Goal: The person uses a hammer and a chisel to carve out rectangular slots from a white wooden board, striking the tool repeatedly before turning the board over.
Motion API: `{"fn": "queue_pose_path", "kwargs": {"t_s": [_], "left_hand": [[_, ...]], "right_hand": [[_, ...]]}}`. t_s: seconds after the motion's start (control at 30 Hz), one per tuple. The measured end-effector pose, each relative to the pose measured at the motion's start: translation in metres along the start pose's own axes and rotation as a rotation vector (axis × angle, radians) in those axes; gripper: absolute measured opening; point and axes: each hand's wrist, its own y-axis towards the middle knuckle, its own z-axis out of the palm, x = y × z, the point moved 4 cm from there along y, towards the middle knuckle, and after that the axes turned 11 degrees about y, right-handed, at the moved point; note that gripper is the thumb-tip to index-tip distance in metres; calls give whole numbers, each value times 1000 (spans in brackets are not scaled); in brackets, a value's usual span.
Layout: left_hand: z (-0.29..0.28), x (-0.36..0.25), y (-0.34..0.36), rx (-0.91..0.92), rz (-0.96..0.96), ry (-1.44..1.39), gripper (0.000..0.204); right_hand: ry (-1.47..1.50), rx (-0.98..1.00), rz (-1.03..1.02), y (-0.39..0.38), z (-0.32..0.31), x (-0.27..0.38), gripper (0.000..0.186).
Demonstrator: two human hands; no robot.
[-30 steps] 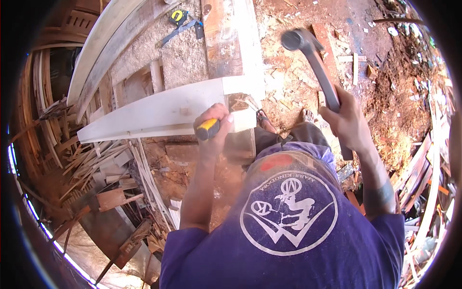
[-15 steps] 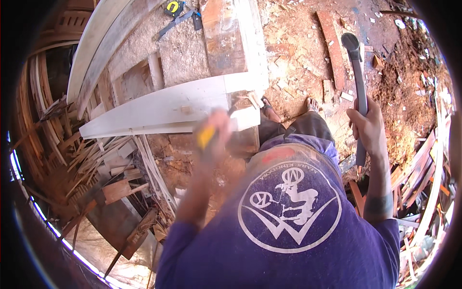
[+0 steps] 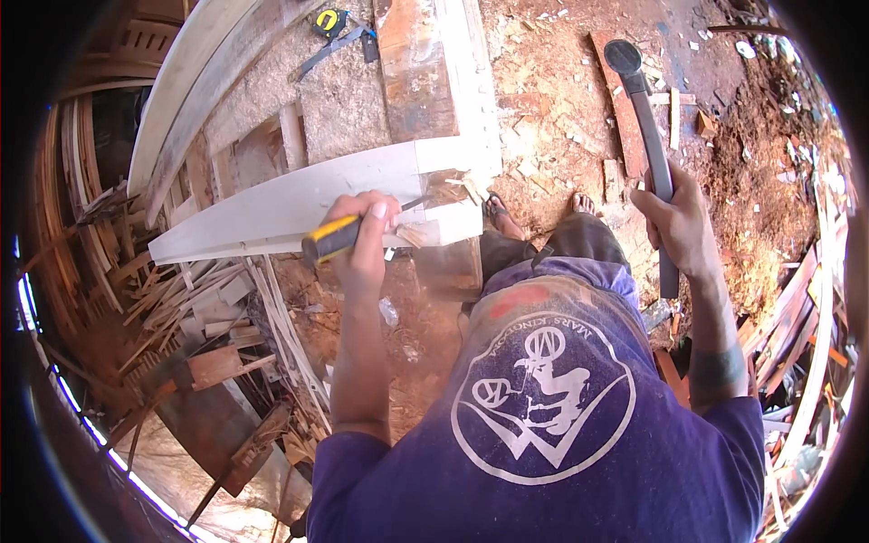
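My left hand (image 3: 366, 233) grips a chisel with a yellow and black handle (image 3: 328, 239), its blade reaching right over a long, tapered white board (image 3: 272, 199). Near the board's right end is a rough cut recess (image 3: 445, 185) with pale chips, and a loose curled chip (image 3: 409, 237) sits at the front edge. My right hand (image 3: 677, 217) is closed round a hammer handle, the black hammer head (image 3: 625, 56) raised out over the floor to the right of the board.
A yellow tape measure (image 3: 328, 23) and a metal square (image 3: 335, 50) lie beyond the board, beside curved planks (image 3: 167, 100). Heaps of offcuts (image 3: 208, 317) lie at left and far right. My bare feet are on the chip-strewn dirt floor (image 3: 534, 127).
My left hand has moved left with the chisel, its handle now tilted more sideways. The hammer has swung rightward, then slightly back left, and stands more upright than a second ago.
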Motion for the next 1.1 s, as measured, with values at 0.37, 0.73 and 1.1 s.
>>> {"fn": "queue_pose_path", "kwargs": {"t_s": [0.37,0.73,1.1], "left_hand": [[41,21,-10,-21,-145,352,19],[40,30,-35,-90,-149,435,9],[55,24,-41,-59,-79,391,13]], "right_hand": [[-115,-12,-25,-4,-3,-3,25],[-525,436,-894,-58,79,133,26],[-475,280,-653,-35,43,119,11]]}}
